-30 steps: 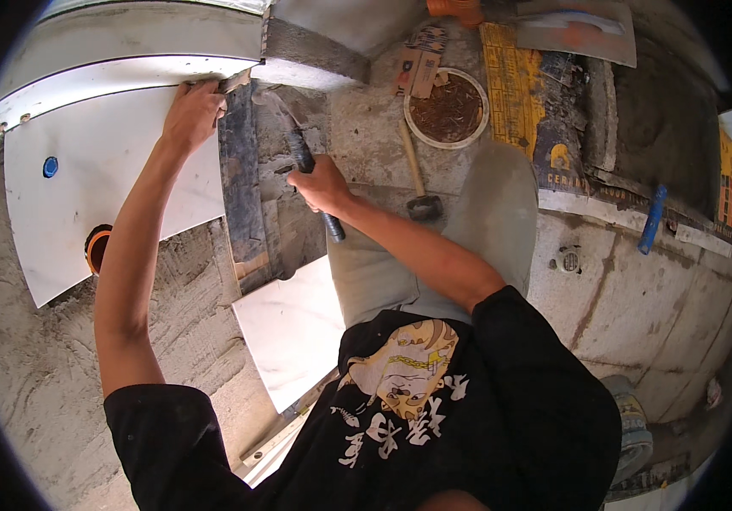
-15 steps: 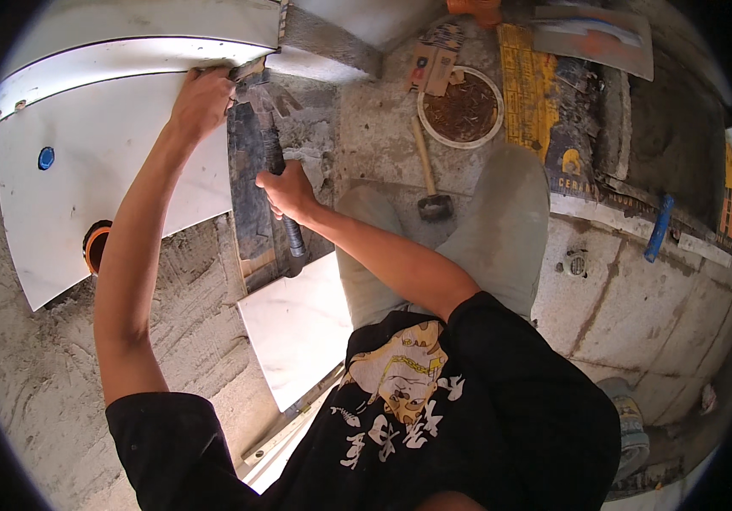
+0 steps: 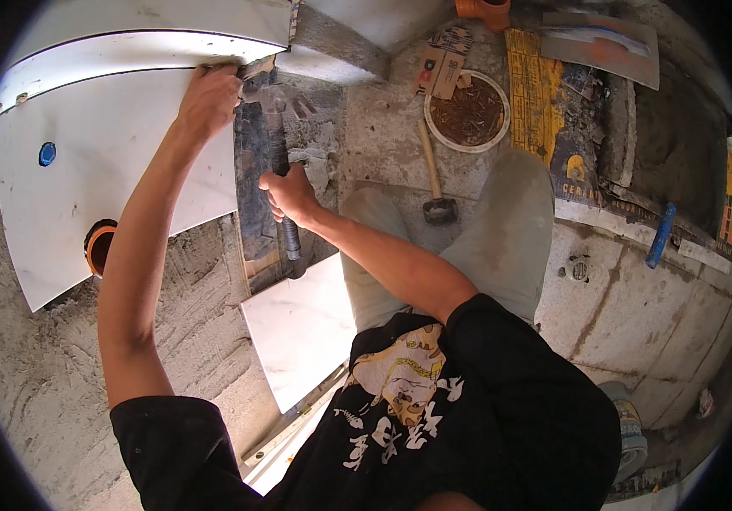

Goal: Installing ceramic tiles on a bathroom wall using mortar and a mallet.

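My right hand (image 3: 291, 193) is wrapped round the black handle of a claw hammer (image 3: 278, 152). The blurred hammer head lies up toward my left hand. With fingers closed, my left hand (image 3: 211, 100) grips a short piece of wood (image 3: 258, 66) at the far right corner of a large white tile (image 3: 127, 153). That piece sits against the edge of the white ledge (image 3: 153, 53) behind the tile. Part of it is hidden by my fingers. A dark, worn board (image 3: 255, 187) runs along the tile's right edge, under the hammer.
An orange-rimmed pipe opening (image 3: 100, 247) and a blue plug (image 3: 47, 154) mark the tile. Another white tile (image 3: 298, 328) lies near my legs. To the right are a rubber mallet (image 3: 439, 210), a bucket of nails (image 3: 468, 115), a trowel (image 3: 600, 44) and a mortar tray (image 3: 677, 145).
The hammer head has shifted slightly, blurred by motion, while my right hand keeps its grip. My left hand stays at the tile's corner. The whole view has slid a little.
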{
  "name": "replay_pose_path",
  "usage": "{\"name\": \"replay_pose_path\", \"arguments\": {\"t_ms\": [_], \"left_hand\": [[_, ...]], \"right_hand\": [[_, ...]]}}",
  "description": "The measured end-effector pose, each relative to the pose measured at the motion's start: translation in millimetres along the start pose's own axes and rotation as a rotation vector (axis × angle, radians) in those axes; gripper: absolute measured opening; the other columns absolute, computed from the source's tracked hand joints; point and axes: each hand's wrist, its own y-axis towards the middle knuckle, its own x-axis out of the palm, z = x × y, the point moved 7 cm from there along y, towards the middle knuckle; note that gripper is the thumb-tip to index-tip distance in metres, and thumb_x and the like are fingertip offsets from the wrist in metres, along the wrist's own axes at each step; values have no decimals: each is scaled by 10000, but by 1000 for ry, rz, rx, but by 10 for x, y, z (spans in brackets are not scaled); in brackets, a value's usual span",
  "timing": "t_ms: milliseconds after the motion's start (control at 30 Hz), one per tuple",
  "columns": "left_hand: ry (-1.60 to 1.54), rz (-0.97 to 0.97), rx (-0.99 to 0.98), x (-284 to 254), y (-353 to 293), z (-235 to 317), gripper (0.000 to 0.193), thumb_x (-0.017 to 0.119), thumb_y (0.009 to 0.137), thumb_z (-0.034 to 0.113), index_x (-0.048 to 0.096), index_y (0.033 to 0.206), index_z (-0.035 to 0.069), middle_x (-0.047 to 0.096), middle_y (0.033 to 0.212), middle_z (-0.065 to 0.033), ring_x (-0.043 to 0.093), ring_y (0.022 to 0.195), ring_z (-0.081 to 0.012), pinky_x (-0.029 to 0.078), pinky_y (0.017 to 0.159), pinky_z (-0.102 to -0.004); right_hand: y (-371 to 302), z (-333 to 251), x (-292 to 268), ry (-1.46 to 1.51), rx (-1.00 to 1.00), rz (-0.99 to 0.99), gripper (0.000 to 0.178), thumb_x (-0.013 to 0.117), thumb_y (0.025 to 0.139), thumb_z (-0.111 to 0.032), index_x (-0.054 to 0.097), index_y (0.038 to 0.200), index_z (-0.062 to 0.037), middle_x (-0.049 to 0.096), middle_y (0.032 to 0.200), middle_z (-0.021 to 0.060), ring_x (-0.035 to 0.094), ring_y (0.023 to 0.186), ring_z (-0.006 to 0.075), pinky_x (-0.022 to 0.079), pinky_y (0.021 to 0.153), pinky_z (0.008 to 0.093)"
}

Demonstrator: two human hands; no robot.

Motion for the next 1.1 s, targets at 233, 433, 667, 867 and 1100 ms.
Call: {"name": "replay_pose_path", "arguments": {"t_ms": [233,433,667,867,1100], "left_hand": [[25,-41,20,56,-2,-21,65,716,727,61,683,780,82,636,963,-87,597,1051,-273,397,899,-430],[12,-34,-21,51,-14,-19,78,714,720,51,690,787,83,631,967,-79,591,1067,-269,397,906,-432],[53,-52,-9,86,78,21,108,714,695,35,691,784,91,635,990,-92,594,1081,-276,406,913,-451],[34,7,-3,120,54,-50,164,748,650,35,690,799,67,645,1005,-118,599,1083,-298,410,956,-466],[-50,40,-46,-24,5,57,136,718,689,18,673,810,62,649,940,-111,609,1038,-302,401,961,-449]], "right_hand": [[-26,4,75,119,-11,3,297,586,824,-98,419,579,-99,374,438,2,363,307,132,322,316,347],[-78,79,72,102,-3,33,276,584,814,-94,417,593,-94,369,437,2,357,306,127,318,309,340],[-5,-22,-26,39,7,5,306,611,802,-125,426,567,-58,400,448,42,415,325,180,363,337,388],[-139,-131,-109,3,65,-33,322,590,814,-114,375,574,-105,359,449,5,353,326,136,311,324,355],[-530,-152,-1002,-334,24,246,353,645,833,-168,438,572,-48,444,454,47,449,341,157,380,337,371]]}}
